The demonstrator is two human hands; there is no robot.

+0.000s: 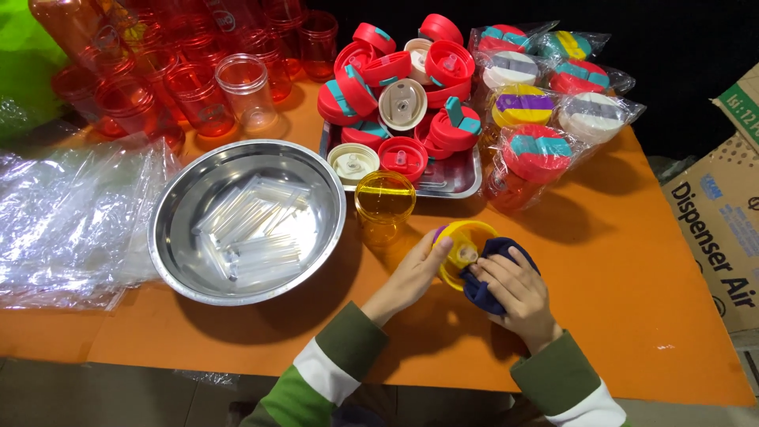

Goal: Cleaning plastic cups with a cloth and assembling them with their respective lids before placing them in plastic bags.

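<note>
We grip the yellow lid point(461, 251) in our curled left hand point(417, 274); at its four o'clock our right hand point(518, 291) presses a navy cloth point(484, 291) inside, fingers closed around it.

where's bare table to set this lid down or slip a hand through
Bare orange table lies right of the right hand, up to the cardboard boxes, and along the near edge below the steel bowl. It is crowded behind: the lid tray, bagged bottles, red cups, and plastic bags at left.
</note>
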